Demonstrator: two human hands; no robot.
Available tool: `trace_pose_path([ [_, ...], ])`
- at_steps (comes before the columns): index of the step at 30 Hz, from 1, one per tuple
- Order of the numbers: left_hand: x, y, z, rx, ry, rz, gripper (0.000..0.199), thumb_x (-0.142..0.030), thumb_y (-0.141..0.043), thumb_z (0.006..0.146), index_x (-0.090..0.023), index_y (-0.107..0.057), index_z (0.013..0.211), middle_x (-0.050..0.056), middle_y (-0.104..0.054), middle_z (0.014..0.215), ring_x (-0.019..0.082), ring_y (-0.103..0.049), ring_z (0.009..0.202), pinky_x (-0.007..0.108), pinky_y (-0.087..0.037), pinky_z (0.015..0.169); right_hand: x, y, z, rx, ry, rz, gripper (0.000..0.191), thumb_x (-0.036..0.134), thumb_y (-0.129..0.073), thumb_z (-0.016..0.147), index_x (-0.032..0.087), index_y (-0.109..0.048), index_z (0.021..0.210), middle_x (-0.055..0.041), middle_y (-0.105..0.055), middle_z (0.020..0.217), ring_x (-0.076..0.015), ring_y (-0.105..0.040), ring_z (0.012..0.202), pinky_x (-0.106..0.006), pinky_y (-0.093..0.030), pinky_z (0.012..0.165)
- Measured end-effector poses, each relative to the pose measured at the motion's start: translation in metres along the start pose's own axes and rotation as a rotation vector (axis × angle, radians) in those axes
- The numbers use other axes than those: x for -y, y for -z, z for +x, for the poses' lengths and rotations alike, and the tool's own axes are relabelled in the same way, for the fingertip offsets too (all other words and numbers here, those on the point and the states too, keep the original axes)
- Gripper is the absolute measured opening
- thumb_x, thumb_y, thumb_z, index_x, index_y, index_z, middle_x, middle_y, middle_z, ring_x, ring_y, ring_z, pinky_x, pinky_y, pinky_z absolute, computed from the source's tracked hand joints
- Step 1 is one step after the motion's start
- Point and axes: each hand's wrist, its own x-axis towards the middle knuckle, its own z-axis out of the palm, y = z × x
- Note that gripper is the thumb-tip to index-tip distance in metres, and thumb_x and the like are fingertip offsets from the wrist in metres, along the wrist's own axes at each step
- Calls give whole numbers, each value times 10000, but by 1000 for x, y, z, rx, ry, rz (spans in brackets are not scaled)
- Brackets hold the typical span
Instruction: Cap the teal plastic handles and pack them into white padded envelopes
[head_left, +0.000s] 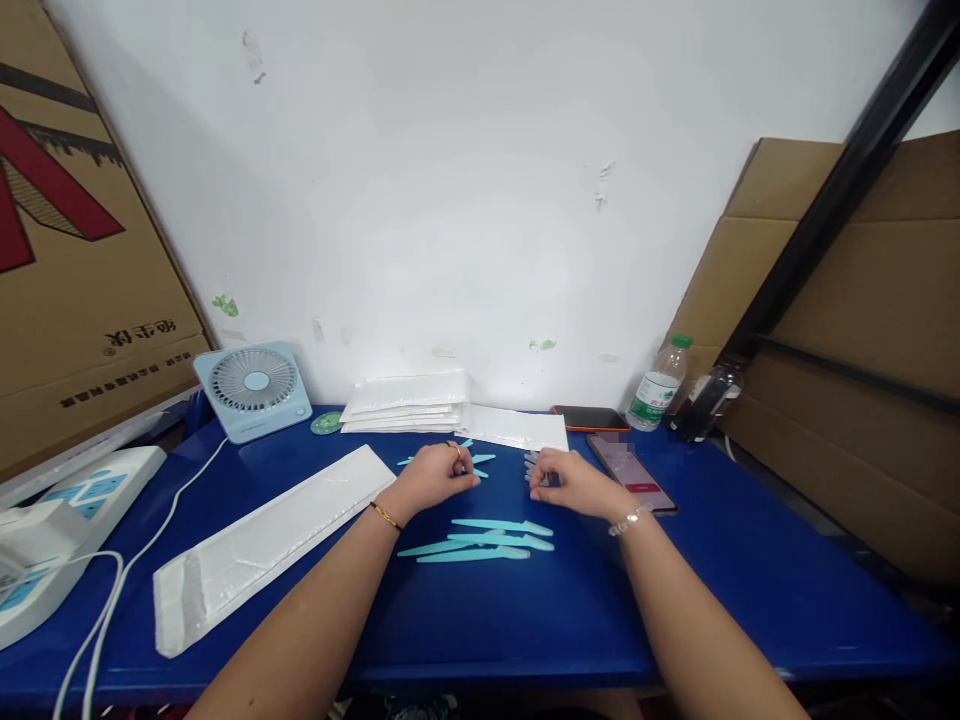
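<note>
Lower centre of the frame: teal blades [501,540] lie loosely fanned on the blue table [562,630], clear of both your hands. Left of them, a white padded envelope [270,555] lies flat at a slant. Mid-frame: your left hand [435,478] is curled beside more teal pieces [484,458]; your right hand [571,483] is curled by small greyish pieces [529,465]. Can't tell if either hand grips anything. Looks like you're at the sorting/handling step; next move probably needs a clean fingertip pinch on one thin piece. Behind: envelope stack [405,405] against the wall.
</note>
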Motion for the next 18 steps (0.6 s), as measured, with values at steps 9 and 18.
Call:
trace_pose_path([
  [9, -21, -18, -3, 246, -130, -56, 235, -412, -593, 773, -189, -667, 780, 2, -640, 701, 122, -540, 621, 231, -334, 554, 17, -11, -1, 171, 48, -34, 92, 260, -692, 734, 195, -628, 729, 11, -596, 795, -144, -542, 736, -333, -347, 809],
  [18, 0, 10, 3, -132, 16, 233, 198, -341, -533, 829, -191, -656, 788, 46, -674, 818, 183, -595, 775, 289, -373, 713, -11, 1, 4, -227, -109, -151, 90, 259, -601, 792, 188, -627, 743, -21, -589, 845, -153, -546, 747, -302, -362, 738],
])
